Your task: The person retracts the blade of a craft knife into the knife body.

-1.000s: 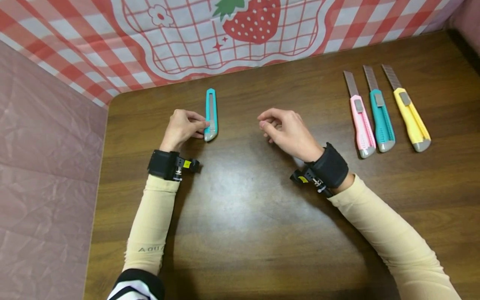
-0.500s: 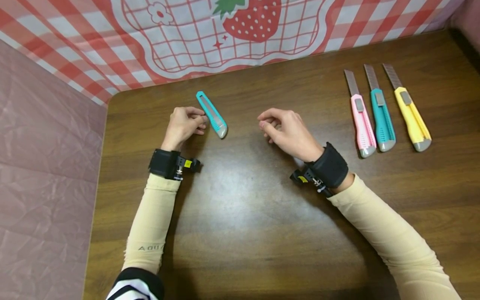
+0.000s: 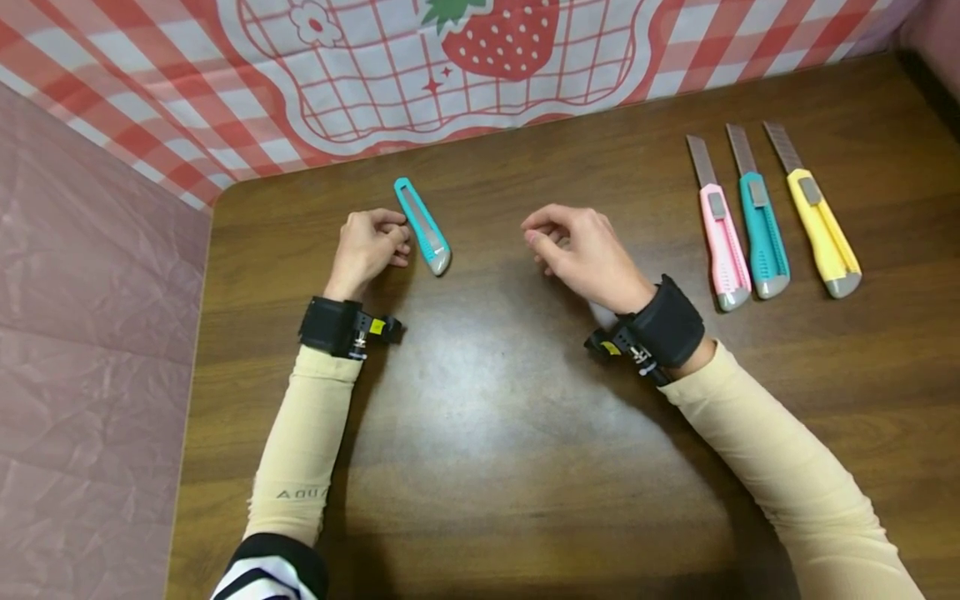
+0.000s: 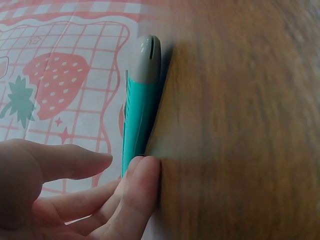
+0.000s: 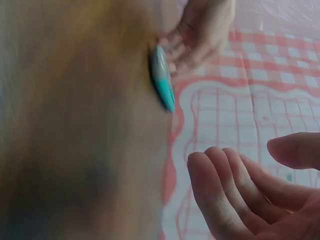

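Observation:
A turquoise utility knife (image 3: 422, 226) lies on the table at a slant, its far tip toward the left and its grey end nearer the person. Its blade sits inside the handle. Just left of it is my left hand (image 3: 370, 252), fingers loosely bent and fingertips right at the handle's side. In the left wrist view the thumb stands apart from the turquoise utility knife (image 4: 141, 110), which nothing pinches. My right hand (image 3: 590, 254) hovers over the middle of the table, loosely curled around nothing. In the right wrist view its thumb (image 5: 296, 150) and fingers are apart.
At the right lie a pink utility knife (image 3: 724, 250), a teal utility knife (image 3: 765, 237) and a yellow utility knife (image 3: 825, 237), all with blades extended away from the person. A checked strawberry cloth (image 3: 502, 50) hangs behind the wooden table (image 3: 480, 492).
A second ago my left fingers pinched the turquoise utility knife, which lay nearly straight. It has since turned, far tip leftward, and my fingers have let go. My right hand barely moved.

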A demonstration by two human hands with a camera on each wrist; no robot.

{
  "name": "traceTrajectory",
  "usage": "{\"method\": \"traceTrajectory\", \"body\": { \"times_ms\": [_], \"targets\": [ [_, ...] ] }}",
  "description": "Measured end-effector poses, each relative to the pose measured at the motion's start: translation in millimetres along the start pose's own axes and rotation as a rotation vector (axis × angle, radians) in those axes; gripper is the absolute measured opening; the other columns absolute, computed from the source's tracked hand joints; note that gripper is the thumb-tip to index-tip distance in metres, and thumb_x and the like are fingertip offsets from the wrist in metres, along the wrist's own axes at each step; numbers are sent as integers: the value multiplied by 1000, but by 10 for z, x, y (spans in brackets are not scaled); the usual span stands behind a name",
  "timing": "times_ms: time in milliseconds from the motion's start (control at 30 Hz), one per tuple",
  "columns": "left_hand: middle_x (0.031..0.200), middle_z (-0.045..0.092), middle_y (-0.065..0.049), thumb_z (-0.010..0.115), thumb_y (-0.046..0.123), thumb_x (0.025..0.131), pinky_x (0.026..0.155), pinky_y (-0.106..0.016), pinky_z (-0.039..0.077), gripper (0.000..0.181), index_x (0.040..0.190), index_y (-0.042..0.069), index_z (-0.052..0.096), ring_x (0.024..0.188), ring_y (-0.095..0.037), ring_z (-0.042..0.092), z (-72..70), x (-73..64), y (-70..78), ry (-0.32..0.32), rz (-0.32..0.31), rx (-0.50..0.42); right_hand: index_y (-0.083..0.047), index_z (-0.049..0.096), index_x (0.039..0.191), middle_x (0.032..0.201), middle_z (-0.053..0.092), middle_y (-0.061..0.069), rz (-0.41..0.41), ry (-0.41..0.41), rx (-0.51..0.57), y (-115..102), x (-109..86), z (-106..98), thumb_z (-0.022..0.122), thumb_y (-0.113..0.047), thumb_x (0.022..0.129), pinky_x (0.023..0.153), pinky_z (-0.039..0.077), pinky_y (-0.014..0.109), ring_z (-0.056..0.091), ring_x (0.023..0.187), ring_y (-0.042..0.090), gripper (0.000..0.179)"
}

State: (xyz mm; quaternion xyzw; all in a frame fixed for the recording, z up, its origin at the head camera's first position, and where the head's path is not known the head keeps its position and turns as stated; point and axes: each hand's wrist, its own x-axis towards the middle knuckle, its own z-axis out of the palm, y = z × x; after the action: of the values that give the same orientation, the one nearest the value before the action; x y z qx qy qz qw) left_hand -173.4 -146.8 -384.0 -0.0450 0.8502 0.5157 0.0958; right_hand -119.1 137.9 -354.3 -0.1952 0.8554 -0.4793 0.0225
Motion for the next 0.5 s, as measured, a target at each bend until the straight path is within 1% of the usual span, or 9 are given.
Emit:
{"method": "traceTrajectory", "body": {
  "times_ms": [67, 167, 267, 367, 500],
  "targets": [
    [87, 64, -20, 55, 4, 90, 54, -27, 60, 24, 112, -5, 60, 69, -25, 64, 0, 3, 3, 0, 0, 0, -4, 64, 103, 81, 65, 10, -2, 55, -67, 30, 19, -114, 53, -15, 94, 54, 49, 28, 57, 65, 14, 18],
    [87, 64, -21, 56, 6, 90, 54, -27, 60, 24, 111, -4, 61, 68, -25, 64, -3, 0, 10, 1, 7, 14, -1, 65, 100, 83, 64, 10, 15, 146, -186, 85, 39, -346, 53, -15, 93, 60, 45, 27, 55, 70, 14, 19],
    [87, 65, -20, 56, 8, 91, 54, -27, 60, 23, 109, -4, 62, 66, -24, 64, -4, -6, 22, 11, 27, 58, 1, 66, 100, 83, 63, 12, 59, 227, -293, 148, 27, -589, 53, -16, 93, 61, 40, 26, 52, 72, 17, 22],
    [86, 66, -18, 57, 11, 91, 50, -25, 59, 21, 106, -2, 64, 60, -23, 64, -7, -25, 46, 56, 82, 145, 2, 66, 100, 83, 62, 15, 125, 279, -370, 218, -3, -808, 53, -18, 93, 59, 37, 27, 49, 71, 19, 25],
    [82, 68, -14, 58, 14, 89, 43, -18, 51, 21, 103, 0, 66, 50, -21, 61, 20, -84, 126, 130, 203, 240, 4, 65, 104, 85, 61, 19, 257, 305, -433, 311, -77, -1054, 53, -21, 92, 56, 35, 32, 46, 70, 24, 30]
  ]
}}
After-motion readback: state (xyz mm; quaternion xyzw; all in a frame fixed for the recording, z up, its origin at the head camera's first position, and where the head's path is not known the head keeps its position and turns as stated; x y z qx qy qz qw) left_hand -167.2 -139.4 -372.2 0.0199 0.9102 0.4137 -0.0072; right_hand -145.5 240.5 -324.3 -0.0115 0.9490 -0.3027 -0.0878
